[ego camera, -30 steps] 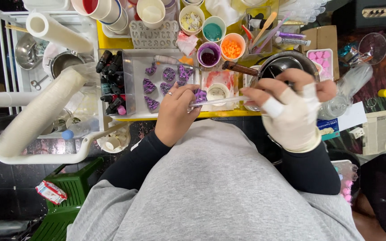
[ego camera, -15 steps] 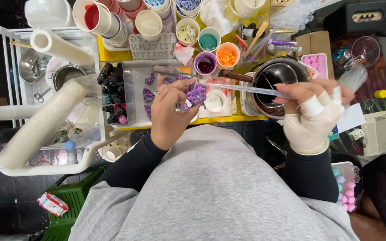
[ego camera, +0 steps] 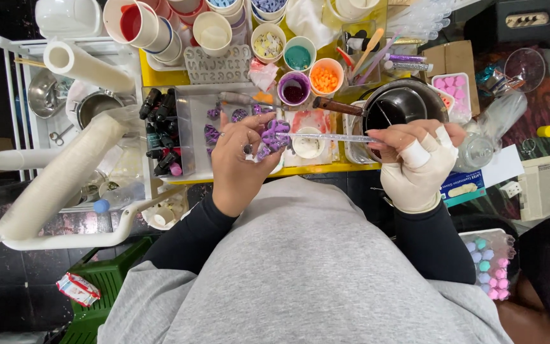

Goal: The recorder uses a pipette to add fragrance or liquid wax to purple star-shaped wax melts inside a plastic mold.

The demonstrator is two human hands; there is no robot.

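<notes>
A: Purple flower-shaped moulded piece (ego camera: 274,135), being held up just above the clear rectangular plastic tray (ego camera: 192,102), near the middle of the yellow table (ego camera: 160,78).

B: Starting from the left, though. Noticing anything being handled there?

A: Hardly. Passing over the long white paper roll (ego camera: 65,181) and the cluster of small dark bottles (ego camera: 160,124), lying untouched just beside the tray.

B: And looking inside the tray?

A: Seeing several smaller purple moulded shapes (ego camera: 211,134) lying loose on its floor. Not managing to tell whether finished or waiting.

B: Getting to the hands now.

A: Left hand (ego camera: 240,159): closing thumb and fingertips on the flower piece, gripping it by its edges. Right hand (ego camera: 415,162): wrapped in a pale bandage-like covering, pinching a thin clear pipette (ego camera: 332,137) and pointing its tip at the flower piece. Touching or merely hovering close, not managing to say.

B: Judging how far along, then?

A: Probably sitting somewhere in the middle: working on one piece in the air, with a handful already lying down in the tray.

B: Finding anything further right?

A: Spotting a round black pot (ego camera: 402,105) and a small tray of pink moulded shapes (ego camera: 451,86), neither being touched.
</notes>
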